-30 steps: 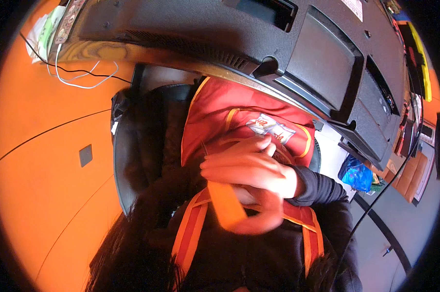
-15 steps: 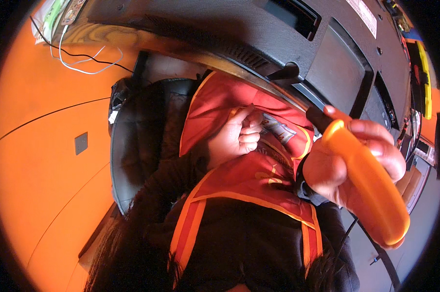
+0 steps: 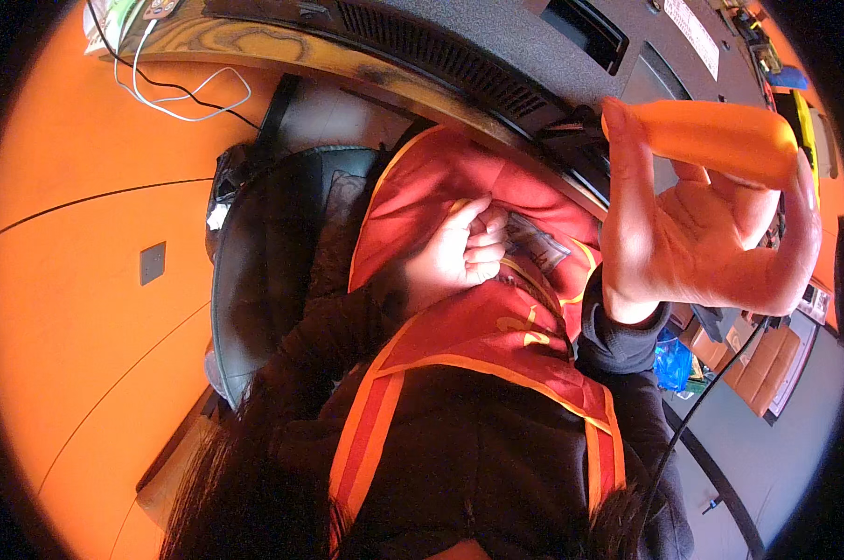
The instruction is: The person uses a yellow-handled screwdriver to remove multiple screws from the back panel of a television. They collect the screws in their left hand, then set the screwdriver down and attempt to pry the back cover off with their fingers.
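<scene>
My right hand (image 3: 702,233) is raised at the right, palm toward me, in front of the back of a black flat-screen device. Its fingers grip a tool with a smooth orange handle (image 3: 720,135), which lies nearly level; a fingertip covers its left end, and no shaft or working end shows. My left hand (image 3: 473,245) rests closed over the red apron (image 3: 478,341) on my lap, thumb against the curled fingers. Whether anything small is inside it is hidden.
The black device housing (image 3: 496,47), with vents and recesses, fills the top along a wood-grain table edge (image 3: 254,42). White and black cables (image 3: 188,117) hang at upper left. A dark chair (image 3: 272,271) stands by an orange wall (image 3: 86,280). A blue bag (image 3: 671,362) is at right.
My right hand has moved up and turned, swinging the orange handle from steeply slanted to nearly level. The view has shifted slightly. My left hand stays closed on my lap.
</scene>
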Motion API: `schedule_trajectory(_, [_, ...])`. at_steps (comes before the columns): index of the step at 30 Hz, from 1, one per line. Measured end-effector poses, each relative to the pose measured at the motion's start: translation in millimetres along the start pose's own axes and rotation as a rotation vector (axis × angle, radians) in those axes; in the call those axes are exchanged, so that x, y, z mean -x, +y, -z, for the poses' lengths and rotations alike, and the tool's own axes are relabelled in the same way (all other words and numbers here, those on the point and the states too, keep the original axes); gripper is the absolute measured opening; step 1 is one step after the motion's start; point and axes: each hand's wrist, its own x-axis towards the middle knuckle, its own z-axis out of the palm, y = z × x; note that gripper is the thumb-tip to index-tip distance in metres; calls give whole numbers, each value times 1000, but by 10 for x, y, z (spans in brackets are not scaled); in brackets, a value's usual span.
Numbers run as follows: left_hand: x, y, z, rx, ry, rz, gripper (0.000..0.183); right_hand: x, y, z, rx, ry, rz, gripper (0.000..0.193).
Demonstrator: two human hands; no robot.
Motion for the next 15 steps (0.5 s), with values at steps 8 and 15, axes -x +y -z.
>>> schedule_trajectory(8, [-7, 5, 8, 6, -26, 17, 28, -64, 10, 117, -140, -158, -103, 82])
schedule_trajectory(15, [-12, -12, -4, -10, -7, 8, 28, -5, 40, 162, -202, -153, -223, 78])
